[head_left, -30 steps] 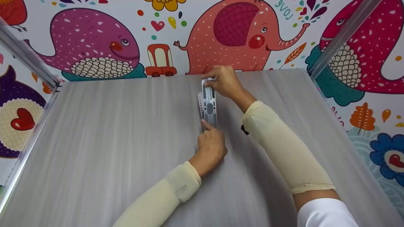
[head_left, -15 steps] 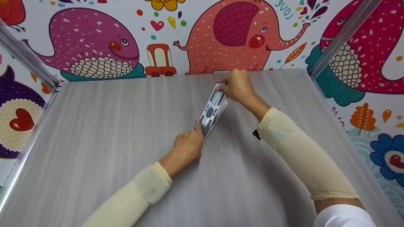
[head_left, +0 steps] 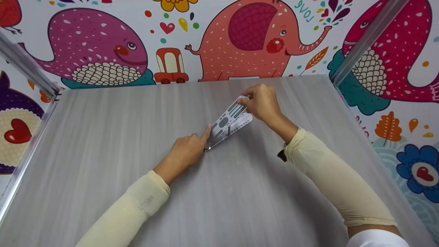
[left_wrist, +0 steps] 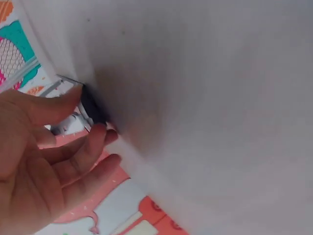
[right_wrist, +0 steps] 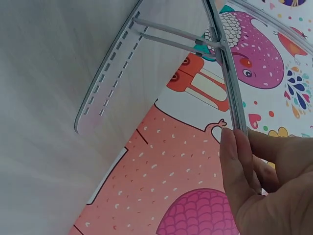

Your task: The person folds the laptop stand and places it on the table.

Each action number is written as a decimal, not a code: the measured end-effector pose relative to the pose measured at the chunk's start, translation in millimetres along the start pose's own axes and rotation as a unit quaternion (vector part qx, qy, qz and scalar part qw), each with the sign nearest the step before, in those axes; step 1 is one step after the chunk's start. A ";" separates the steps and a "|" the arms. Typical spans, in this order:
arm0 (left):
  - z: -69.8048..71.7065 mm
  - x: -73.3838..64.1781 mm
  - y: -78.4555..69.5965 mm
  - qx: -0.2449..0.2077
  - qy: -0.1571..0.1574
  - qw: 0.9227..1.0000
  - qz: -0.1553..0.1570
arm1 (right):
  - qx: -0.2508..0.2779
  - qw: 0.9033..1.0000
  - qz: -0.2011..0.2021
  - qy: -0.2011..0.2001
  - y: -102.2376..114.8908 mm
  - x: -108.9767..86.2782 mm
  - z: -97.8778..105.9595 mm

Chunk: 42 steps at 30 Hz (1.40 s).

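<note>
A silver folding laptop stand [head_left: 223, 122] with grey pads slants above the grey board, partly unfolded. My left hand [head_left: 187, 148] pinches its lower, hinged end, the index finger lying along the top plate. In the left wrist view the thumb and fingertips of that hand [left_wrist: 44, 161] meet at the stand's dark end [left_wrist: 92, 105]. My right hand [head_left: 264, 103] grips the upper end of the top plate between thumb and fingers. The right wrist view shows the slotted lower plate [right_wrist: 108, 81] swung apart from the top plate [right_wrist: 230, 73], two thin bars joining them.
The wood-grain board [head_left: 120, 154] spreads beneath both hands. A wall with cartoon animals [head_left: 253, 41] rises behind it, and metal posts [head_left: 368, 43] stand at the corners. A metal rail [head_left: 27, 164] runs along the left edge.
The stand has turned from upright in view to a slant, upper end to the right. Its slotted plate shows more widely now. The left hand has moved left, the right hand right and nearer.
</note>
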<state>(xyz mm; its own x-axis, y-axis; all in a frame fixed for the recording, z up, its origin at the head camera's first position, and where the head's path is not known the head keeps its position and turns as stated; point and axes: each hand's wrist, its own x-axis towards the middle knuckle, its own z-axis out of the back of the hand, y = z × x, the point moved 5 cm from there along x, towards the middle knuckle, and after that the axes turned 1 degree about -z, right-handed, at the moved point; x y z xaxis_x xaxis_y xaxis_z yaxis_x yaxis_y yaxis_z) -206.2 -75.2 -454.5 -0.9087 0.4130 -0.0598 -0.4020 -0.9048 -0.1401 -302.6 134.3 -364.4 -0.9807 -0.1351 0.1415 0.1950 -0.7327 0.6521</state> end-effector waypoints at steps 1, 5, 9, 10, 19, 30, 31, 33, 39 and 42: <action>-0.4 -1.6 1.8 -0.003 0.004 1.000 0.008 | 0.017 1.000 -0.004 0.007 -4.4 0.4 -0.5; -1.3 -11.2 4.7 -0.044 0.006 0.996 0.074 | 0.138 0.987 -0.069 0.045 -34.8 6.4 -3.3; -1.0 -19.9 -0.3 -0.089 0.003 0.985 0.151 | 0.093 0.991 -0.059 0.074 -70.4 16.0 -11.8; -0.9 -20.7 -1.7 -0.093 0.005 0.982 0.165 | 0.055 0.994 -0.027 0.087 -76.7 18.1 -15.8; -11.7 -14.1 0.5 -0.104 0.057 0.961 0.251 | -0.105 0.966 0.143 0.187 -99.0 16.8 -59.9; -12.8 -11.4 -2.7 -0.119 0.045 0.960 0.248 | -0.111 0.966 0.154 0.173 -104.2 18.3 -65.4; -12.7 -11.6 -3.0 -0.118 0.042 0.961 0.248 | -0.114 0.966 0.153 0.175 -104.4 18.5 -66.0; -13.6 -11.9 -2.9 -0.115 0.039 0.960 0.251 | -0.120 0.965 0.147 0.180 -103.9 18.9 -67.0; -15.4 -9.7 1.3 -0.095 0.048 0.963 0.249 | -0.143 0.965 0.109 0.191 -102.1 18.0 -63.0; -15.4 -6.1 7.1 -0.074 0.052 0.969 0.228 | -0.146 0.967 0.089 0.190 -102.7 13.6 -58.3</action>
<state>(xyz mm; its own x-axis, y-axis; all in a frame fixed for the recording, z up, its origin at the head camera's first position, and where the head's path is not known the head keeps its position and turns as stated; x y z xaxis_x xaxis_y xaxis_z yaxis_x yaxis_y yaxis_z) -201.8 -82.5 -470.3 -0.9687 -0.0116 -0.2479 0.0669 -0.9741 -0.2161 -336.9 168.9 -472.9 -0.8774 -0.4716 -0.0882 0.4032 -0.8245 0.3969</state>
